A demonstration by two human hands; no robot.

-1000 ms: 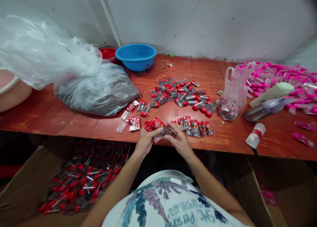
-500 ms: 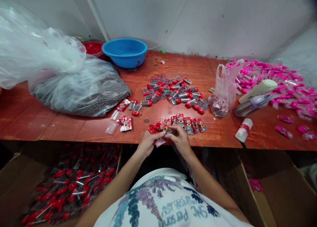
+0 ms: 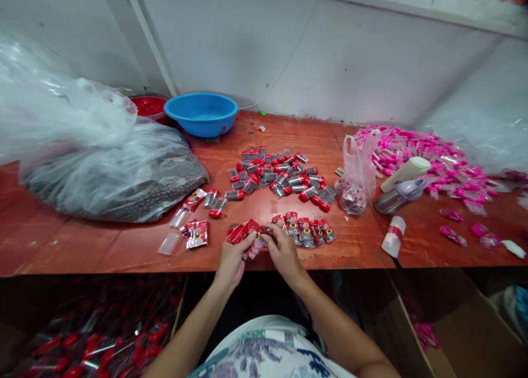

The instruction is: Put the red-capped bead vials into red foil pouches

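While the left hand (image 3: pixel 231 259) grips a fanned stack of red sachets (image 3: pixel 243 234) at the worktop (image 3: pixel 124 251) edge, the right hand (image 3: pixel 282 251) pinches a sachet against it, just left of the laid-out sachet row (image 3: pixel 305 229). Judging by this, stacking continues; next needs another sachet. Since earlier, the hands sit nearer the row.

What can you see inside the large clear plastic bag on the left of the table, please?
The large clear plastic bag holds a heap of small dark round pieces; what they are, and how deep they go, is hidden.
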